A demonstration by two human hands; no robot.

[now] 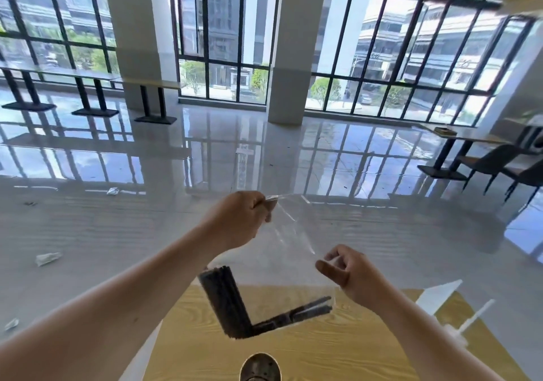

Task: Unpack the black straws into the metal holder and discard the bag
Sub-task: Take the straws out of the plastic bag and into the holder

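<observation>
A clear plastic bag (289,251) hangs in the air above a yellow wooden table (323,348). My left hand (238,221) pinches the bag's top corner. Lower and to the right, my right hand (351,274) grips its right edge. Black straws (226,304) lie in two bundles at the bottom of the bag, forming an L. The round rim of the metal holder (260,366) shows at the bottom edge of the frame, below the bag.
A white sign stand (440,295) sits on the table's right side. Crumpled paper scraps (47,258) lie on the glossy floor at left. Dark chairs (499,163) and a table stand at right, benches by the windows at far left.
</observation>
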